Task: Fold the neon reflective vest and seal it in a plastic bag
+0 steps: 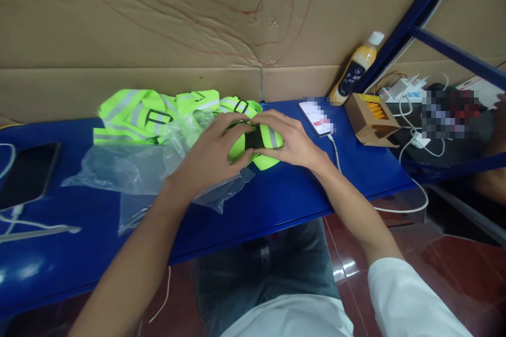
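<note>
Cardboard wall [158, 21]: brown sheets stood along the far side, marked with thin red lines.

Blue table [276, 200]: glossy top that ran from the near left to the far right, with a blue metal frame [435, 37] rising at the far right.

Clear plastic bag [130, 168]: crumpled and flat on the table, left of centre, its right end lying under the left hand.

Pile of reflective vests [146, 116]: neon yellow with grey bands and black buckles, heaped at the far side of the table, just behind the plastic bag and the hands.

Left hand [211, 155]: came in from the near left, fingers curled and closed over the left end of the folded vest.

Right hand [288, 142]: came in from the near right, out of a white sleeve [411, 300], fingers bent and pressed down over the top and right end of the same bundle.

Folded vest [261, 142]: a compact neon-yellow roll with a grey band and a black patch, held between both hands at the centre of the table, touching the pile behind it.

Dark phone [27, 174]: face up at the far left edge, with a white cable [23, 221] near it.

Cardboard box [369, 118]: small, open, with orange contents, right of the hands.

Juice bottle [356, 71]: orange drink, white cap, leaning against the cardboard wall behind the box.

Lit phone [316, 116]: face up just right of the right hand, a white lead plugged into its near end.
</note>
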`<state>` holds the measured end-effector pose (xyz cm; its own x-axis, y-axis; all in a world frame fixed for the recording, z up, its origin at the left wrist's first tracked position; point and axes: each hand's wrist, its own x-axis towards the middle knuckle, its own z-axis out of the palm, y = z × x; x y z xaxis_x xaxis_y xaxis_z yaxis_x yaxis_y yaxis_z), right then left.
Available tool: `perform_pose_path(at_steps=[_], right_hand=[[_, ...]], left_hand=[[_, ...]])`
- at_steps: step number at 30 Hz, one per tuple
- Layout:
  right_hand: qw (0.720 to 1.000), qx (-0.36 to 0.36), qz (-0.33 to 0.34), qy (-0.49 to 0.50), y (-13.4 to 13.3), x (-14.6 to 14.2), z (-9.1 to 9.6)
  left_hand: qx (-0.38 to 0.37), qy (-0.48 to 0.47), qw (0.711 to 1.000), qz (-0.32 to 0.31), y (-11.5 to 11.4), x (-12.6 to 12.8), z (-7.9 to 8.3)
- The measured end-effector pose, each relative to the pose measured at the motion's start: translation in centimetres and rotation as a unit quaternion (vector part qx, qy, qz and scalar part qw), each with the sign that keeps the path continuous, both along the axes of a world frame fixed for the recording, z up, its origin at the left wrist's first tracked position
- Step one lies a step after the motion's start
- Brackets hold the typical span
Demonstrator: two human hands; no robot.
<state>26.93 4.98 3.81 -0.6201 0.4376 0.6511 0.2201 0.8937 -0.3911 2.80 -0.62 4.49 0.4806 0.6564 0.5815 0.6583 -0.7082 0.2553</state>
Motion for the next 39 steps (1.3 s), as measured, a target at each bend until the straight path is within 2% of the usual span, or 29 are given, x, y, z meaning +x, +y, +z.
perform_pose_path(at_steps=[4,13,21,26,30,32,36,39], right_hand=[[1.0,-0.02,-0.004,0.011,-0.1,-0.2,0.1],[0.998,-0.061,0.022,-0.001,0.4,0.7,1.2],[0.991,-0.123,0.034,0.032,-0.2,0.8,1.7],[0.986,-0.15,-0.009,0.07,-0.2,0.8,1.8],[0.987,-0.13,-0.029,0.091,-0.2,0.8,2.0],[0.985,-0.115,-0.061,0.114,0.3,1.2,1.9],[0.953,-0.134,-0.147,0.231,2.2,2.2,0.6],[0.927,-0.185,-0.144,0.294,3.2,1.9,-0.8]], left_hand=[[-0.002,0.029,1.0,-0.007,0.1,-0.2,-0.4],[-0.003,0.016,1.0,0.013,0.6,-0.3,-1.3],[0.057,0.036,0.996,0.063,0.8,-0.2,-2.5],[0.106,0.045,0.99,0.08,1.1,-0.6,-2.4],[0.101,0.041,0.99,0.085,1.2,-0.9,-2.2],[0.106,0.025,0.989,0.096,1.2,-1.1,-2.2],[0.149,-0.049,0.981,0.117,1.4,-1.3,-2.2],[0.149,-0.115,0.973,0.131,1.1,-0.9,-1.7]])
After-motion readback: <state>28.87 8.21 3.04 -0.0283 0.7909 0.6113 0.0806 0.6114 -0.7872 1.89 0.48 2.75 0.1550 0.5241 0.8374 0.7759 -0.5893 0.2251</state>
